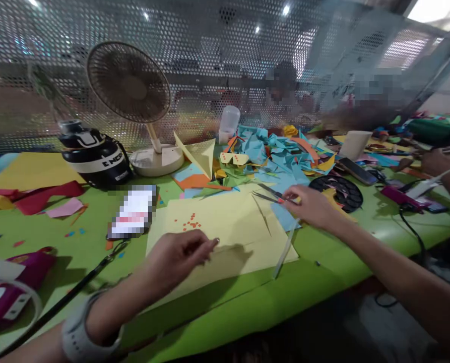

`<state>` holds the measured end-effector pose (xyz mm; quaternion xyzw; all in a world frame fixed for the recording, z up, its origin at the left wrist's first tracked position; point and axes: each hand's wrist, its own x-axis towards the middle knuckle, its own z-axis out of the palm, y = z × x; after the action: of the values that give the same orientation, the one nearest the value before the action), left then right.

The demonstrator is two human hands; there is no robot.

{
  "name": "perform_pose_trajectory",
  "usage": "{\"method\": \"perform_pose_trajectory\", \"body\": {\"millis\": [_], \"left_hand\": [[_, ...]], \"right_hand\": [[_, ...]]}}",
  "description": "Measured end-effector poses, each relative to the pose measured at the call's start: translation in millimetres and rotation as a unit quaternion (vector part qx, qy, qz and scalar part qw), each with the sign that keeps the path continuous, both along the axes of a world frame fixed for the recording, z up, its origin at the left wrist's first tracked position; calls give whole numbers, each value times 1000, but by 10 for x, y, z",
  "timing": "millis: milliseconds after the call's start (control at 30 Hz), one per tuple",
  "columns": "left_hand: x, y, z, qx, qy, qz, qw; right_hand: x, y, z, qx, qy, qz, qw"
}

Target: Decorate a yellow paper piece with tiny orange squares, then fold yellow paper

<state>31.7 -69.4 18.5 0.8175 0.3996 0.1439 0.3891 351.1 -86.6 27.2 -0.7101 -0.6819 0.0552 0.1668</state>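
Observation:
My left hand (183,252), with a grey watch band at its wrist, hovers above a pale yellow paper sheet (225,217). Its thumb and index finger are pinched together on something tiny that I cannot make out. Small orange dots (192,224) lie on the sheet just beyond this hand. Over the sheet's right edge, my right hand (304,201) holds metal tweezers (267,194) between thumb and fingers, their tips pointing left. A thin pale strip (285,252) crosses the sheet's right corner, below the right hand.
A fan (128,83), a black bottle (96,156) and a phone (134,209) stand or lie at the left. Blue paper scraps (273,156) are heaped behind the sheet. A round black tray (347,194) lies to the right. Another person's hand (442,169) is at the far right.

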Motion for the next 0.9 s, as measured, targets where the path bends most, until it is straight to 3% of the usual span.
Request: {"method": "perform_pose_trajectory", "body": {"millis": [100, 200, 300, 400, 567, 700, 900], "left_hand": [[122, -99, -134, 183, 20, -170, 968], [217, -135, -302, 248, 79, -264, 929], [258, -110, -429, 263, 116, -259, 922], [254, -65, -481, 275, 129, -237, 923], [248, -38, -463, 276, 134, -238, 922], [280, -37, -465, 272, 139, -221, 926], [301, 10, -538, 292, 147, -189, 926]], "right_hand": [[95, 99, -104, 36, -39, -21, 998], [-1, 88, -299, 51, -63, 4, 997], [-52, 12, -454, 17, -120, 49, 991], [81, -44, -510, -33, -159, 52, 985], [471, -110, -479, -64, -162, 118, 978], [693, -134, -463, -66, -155, 127, 977], [605, -52, -372, -68, -127, 160, 977]]}}
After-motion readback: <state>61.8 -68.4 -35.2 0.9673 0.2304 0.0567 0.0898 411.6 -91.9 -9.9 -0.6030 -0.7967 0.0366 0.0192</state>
